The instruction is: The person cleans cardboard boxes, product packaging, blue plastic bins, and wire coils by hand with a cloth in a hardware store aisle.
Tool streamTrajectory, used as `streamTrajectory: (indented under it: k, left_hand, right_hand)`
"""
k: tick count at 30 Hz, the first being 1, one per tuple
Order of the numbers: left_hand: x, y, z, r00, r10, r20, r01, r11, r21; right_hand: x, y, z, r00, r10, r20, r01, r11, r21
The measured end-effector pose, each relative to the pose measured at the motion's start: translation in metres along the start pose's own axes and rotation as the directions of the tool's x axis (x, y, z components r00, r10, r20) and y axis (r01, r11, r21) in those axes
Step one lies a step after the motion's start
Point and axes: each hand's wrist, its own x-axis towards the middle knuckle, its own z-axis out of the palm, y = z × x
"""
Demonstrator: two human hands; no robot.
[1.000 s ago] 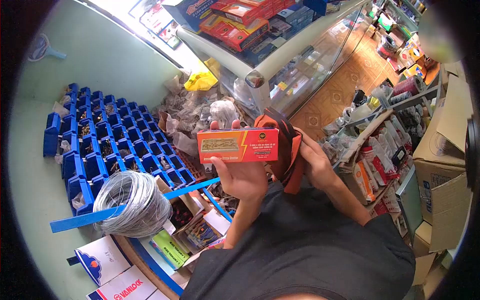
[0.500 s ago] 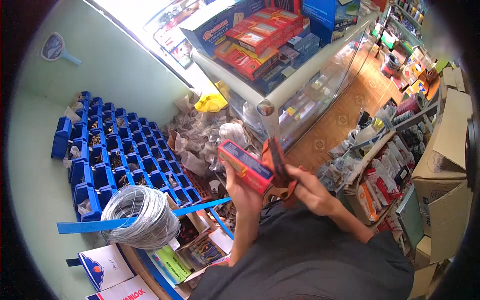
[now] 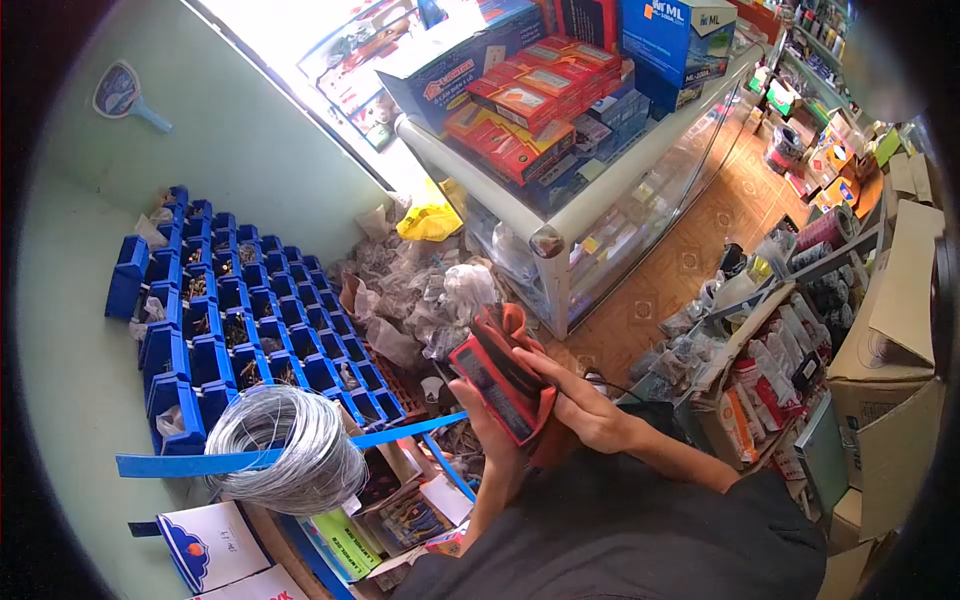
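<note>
A small red box (image 3: 485,388) with a dark printed face is held at chest height by my left hand (image 3: 492,432), its fingers wrapped round the lower side. My right hand (image 3: 590,412) is closed on a folded reddish-brown cloth (image 3: 515,345) with dark patches. The cloth lies against the box's upper right side and covers part of it. Below the hands is a dark shirt (image 3: 640,510). Some fingertips of both hands are hidden behind the box and cloth.
Blue parts bins (image 3: 235,320) stand along the left wall. A coil of wire (image 3: 290,450) and a blue strap (image 3: 235,463) lie front left. Ahead is a glass display case (image 3: 590,205) with red boxes (image 3: 545,80) on top. Cardboard boxes (image 3: 880,340) stand at the right.
My right hand has moved left and up, bringing the cloth over onto the red box. The box has turned, so its printed face shows less. The view has shifted slightly.
</note>
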Motion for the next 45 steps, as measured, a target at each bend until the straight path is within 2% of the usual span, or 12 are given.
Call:
streamTrajectory:
  k: [5, 8, 9, 16, 20, 22, 26, 30, 34, 39, 40, 45]
  left_hand:
    - [0.005, -0.008, -0.036, 0.971, 0.048, -0.233, 0.025, 0.953, 0.301]
    - [-0.004, -0.023, -0.026, 0.98, 0.098, -0.172, -0.078, 0.99, 0.12]
    - [-0.005, -0.017, -0.011, 0.988, 0.097, -0.117, -0.099, 0.995, -0.009]
    - [0.023, 0.01, -0.007, 0.959, 0.263, -0.102, -0.218, 0.921, 0.321]
    - [0.038, 0.023, -0.002, 0.912, 0.395, -0.114, -0.32, 0.856, 0.407]
    - [0.034, 0.011, -0.015, 0.914, 0.399, -0.071, -0.342, 0.853, 0.393]
    - [0.025, 0.003, 0.001, 0.837, 0.506, 0.209, -0.498, 0.546, 0.673]
    - [0.026, 0.004, 0.005, 0.896, 0.424, 0.132, -0.36, 0.52, 0.775]
    - [0.019, -0.015, -0.002, 0.914, 0.401, 0.063, -0.326, 0.632, 0.703]
    - [0.02, -0.022, 0.009, 0.896, 0.443, -0.042, -0.287, 0.646, 0.707]
    - [0.016, -0.023, 0.011, 0.944, 0.299, -0.138, -0.194, 0.844, 0.5]
    - [0.025, -0.037, 0.004, 0.964, 0.083, -0.252, -0.08, 0.997, 0.022]
  right_hand:
    - [0.011, 0.005, 0.006, 0.981, 0.019, 0.194, 0.064, 0.909, -0.412]
    - [0.029, 0.01, 0.012, 0.992, -0.046, 0.12, 0.101, 0.853, -0.512]
    - [0.039, 0.011, 0.011, 0.995, -0.07, 0.065, 0.092, 0.883, -0.46]
    - [0.069, 0.026, 0.022, 0.975, -0.182, -0.128, 0.13, 0.933, -0.335]
    - [0.058, 0.026, 0.017, 0.996, -0.066, -0.061, 0.046, 0.957, -0.287]
    - [0.06, 0.032, 0.005, 0.958, 0.263, -0.117, -0.263, 0.965, 0.016]
    - [0.068, 0.038, 0.003, 0.956, 0.1, -0.275, -0.034, 0.972, 0.233]
    - [0.066, 0.021, 0.002, 0.915, 0.04, -0.401, -0.007, 0.996, 0.085]
    - [0.069, -0.005, -0.021, 0.942, 0.01, -0.337, -0.11, 0.955, -0.277]
    - [0.056, 0.013, -0.023, 0.952, -0.06, -0.301, -0.045, 0.944, -0.328]
    - [0.053, 0.019, -0.023, 0.96, -0.045, -0.276, -0.048, 0.946, -0.32]
    - [0.052, 0.013, -0.033, 0.989, 0.075, -0.131, -0.127, 0.88, -0.457]
